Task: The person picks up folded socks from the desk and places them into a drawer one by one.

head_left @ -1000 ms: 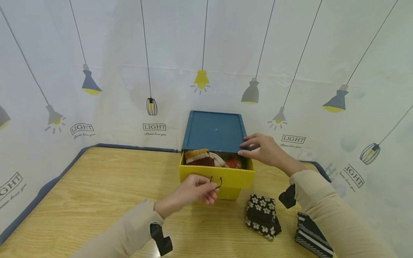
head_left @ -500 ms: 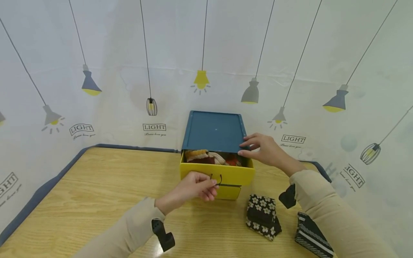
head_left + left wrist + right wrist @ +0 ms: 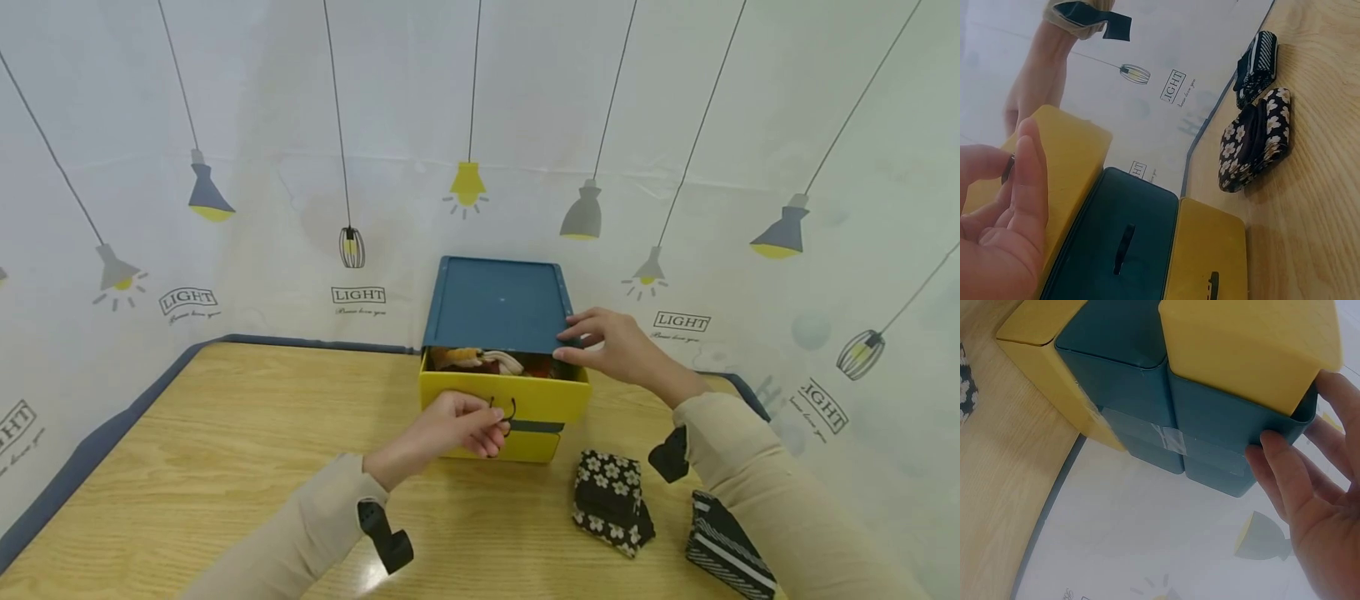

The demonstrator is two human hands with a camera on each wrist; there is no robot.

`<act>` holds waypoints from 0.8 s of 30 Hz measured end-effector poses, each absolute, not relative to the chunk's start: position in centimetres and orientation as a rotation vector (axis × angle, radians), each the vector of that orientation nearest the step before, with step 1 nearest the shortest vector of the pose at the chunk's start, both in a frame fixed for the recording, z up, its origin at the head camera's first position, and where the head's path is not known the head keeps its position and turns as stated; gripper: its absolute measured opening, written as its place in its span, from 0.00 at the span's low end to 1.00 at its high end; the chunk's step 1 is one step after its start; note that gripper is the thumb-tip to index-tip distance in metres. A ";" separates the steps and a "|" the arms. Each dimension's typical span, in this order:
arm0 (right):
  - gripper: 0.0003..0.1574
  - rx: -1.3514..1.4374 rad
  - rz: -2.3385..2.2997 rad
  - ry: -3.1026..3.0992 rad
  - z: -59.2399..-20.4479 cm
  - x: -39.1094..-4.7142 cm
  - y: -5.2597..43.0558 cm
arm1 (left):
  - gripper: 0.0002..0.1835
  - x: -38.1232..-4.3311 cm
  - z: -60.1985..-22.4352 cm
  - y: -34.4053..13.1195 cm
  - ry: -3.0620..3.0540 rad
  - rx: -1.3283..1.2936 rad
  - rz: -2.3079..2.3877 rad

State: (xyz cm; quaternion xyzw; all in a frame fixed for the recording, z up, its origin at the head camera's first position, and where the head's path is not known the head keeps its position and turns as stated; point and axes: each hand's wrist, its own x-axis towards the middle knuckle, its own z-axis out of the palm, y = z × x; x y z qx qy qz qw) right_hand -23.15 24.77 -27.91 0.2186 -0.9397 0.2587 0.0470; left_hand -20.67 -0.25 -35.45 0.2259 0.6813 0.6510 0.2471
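Observation:
My left hand [image 3: 467, 423] pinches the black cord loop [image 3: 512, 408] on the front of the yellow top drawer [image 3: 442, 385]. That drawer stands part way out of a blue drawer cabinet [image 3: 498, 304]. Folded knit cloths [image 3: 510, 363] in mustard, cream and red show inside it. My right hand [image 3: 611, 343] rests against the cabinet's upper right corner. In the right wrist view, its fingers [image 3: 1282, 462] touch the dark blue side wall [image 3: 1216, 419], fairly straight. Below, the left wrist view shows a blue drawer front [image 3: 1116, 231] and a yellow one [image 3: 1210, 244], both with black loops.
A folded black knit bundle with white flowers [image 3: 609, 492] lies on the wooden table [image 3: 262, 467] right of the cabinet. Another folded black bundle with white stripes [image 3: 727, 542] lies farther right, near my sleeve. Behind the cabinet hangs a lamp-printed backdrop [image 3: 285, 192].
My left hand has moved forward with the drawer, which has slid farther into the cabinet. Less of its contents shows, and more of the lower fronts is visible. The right hand stays put.

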 end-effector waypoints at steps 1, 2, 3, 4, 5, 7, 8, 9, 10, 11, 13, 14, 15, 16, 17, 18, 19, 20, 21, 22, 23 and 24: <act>0.21 0.666 0.789 -2.868 -27.9 -23.1 24.8 | 0.19 -20.7 -35.5 -0.3 1.860 0.617 1.773; 0.21 0.664 0.789 -2.870 -27.9 -23.1 24.8 | 0.19 -20.8 -35.4 -0.2 1.860 0.618 1.772; 0.21 0.664 0.790 -2.871 -27.9 -23.1 24.8 | 0.19 -20.9 -35.4 -0.2 1.859 0.619 1.774; 0.21 0.663 0.789 -2.872 -27.9 -23.1 24.8 | 0.20 -20.9 -35.4 -0.2 1.857 0.620 1.776; 0.21 0.662 0.790 -2.872 -27.9 -23.1 24.8 | 0.20 -21.0 -35.4 -0.2 1.854 0.621 1.777; 0.21 0.663 0.789 -2.872 -27.9 -23.1 24.8 | 0.20 -21.1 -35.4 -0.1 1.847 0.624 1.782; 0.21 0.664 0.789 -2.872 -27.9 -23.1 24.8 | 0.20 -21.2 -35.4 -0.1 1.845 0.622 1.784; 0.21 0.666 0.789 -2.871 -27.9 -23.1 24.8 | 0.20 -21.2 -35.4 -0.1 1.844 0.622 1.785; 0.21 0.668 0.788 -2.871 -27.8 -23.1 24.8 | 0.20 -21.3 -35.4 -0.1 1.846 0.620 1.783; 0.21 0.670 0.789 -2.871 -27.8 -23.1 24.8 | 0.20 -21.3 -35.5 -0.1 1.846 0.620 1.781; 0.21 0.671 0.790 -2.872 -27.8 -23.1 24.8 | 0.19 -21.5 -35.5 -0.1 1.852 0.615 1.781; 0.21 0.670 0.789 -2.873 -27.9 -23.1 24.8 | 0.19 -21.5 -35.5 -0.1 1.853 0.612 1.780; 0.21 0.668 0.787 -2.874 -27.9 -23.1 24.8 | 0.19 -21.6 -35.5 -0.1 1.854 0.610 1.780; 0.21 0.666 0.787 -2.875 -27.9 -23.1 24.8 | 0.19 -21.7 -35.5 0.0 1.857 0.605 1.781; 0.21 0.663 0.786 -2.876 -27.9 -23.2 24.8 | 0.19 -21.8 -35.4 0.0 1.856 0.603 1.783; 0.21 0.662 0.786 -2.876 -27.9 -23.2 24.9 | 0.19 -21.8 -35.4 0.0 1.855 0.602 1.785; 0.21 0.661 0.787 -2.877 -27.9 -23.2 24.9 | 0.19 -21.9 -35.4 0.1 1.853 0.604 1.788; 0.21 0.661 0.787 -2.877 -27.9 -23.2 24.9 | 0.19 -22.0 -35.4 0.1 1.848 0.599 1.791; 0.21 0.661 0.789 -2.876 -27.9 -23.2 24.9 | 0.20 -22.1 -35.4 0.2 1.844 0.594 1.795; 0.21 0.663 0.792 -2.875 -27.9 -23.2 24.9 | 0.20 -22.2 -35.4 0.2 1.840 0.591 1.799; 0.21 0.666 0.794 -2.874 -27.9 -23.2 24.9 | 0.20 -22.3 -35.4 0.2 1.837 0.590 1.802; 0.21 0.669 0.797 -2.873 -27.9 -23.2 24.9 | 0.20 -22.4 -35.4 0.2 1.835 0.591 1.805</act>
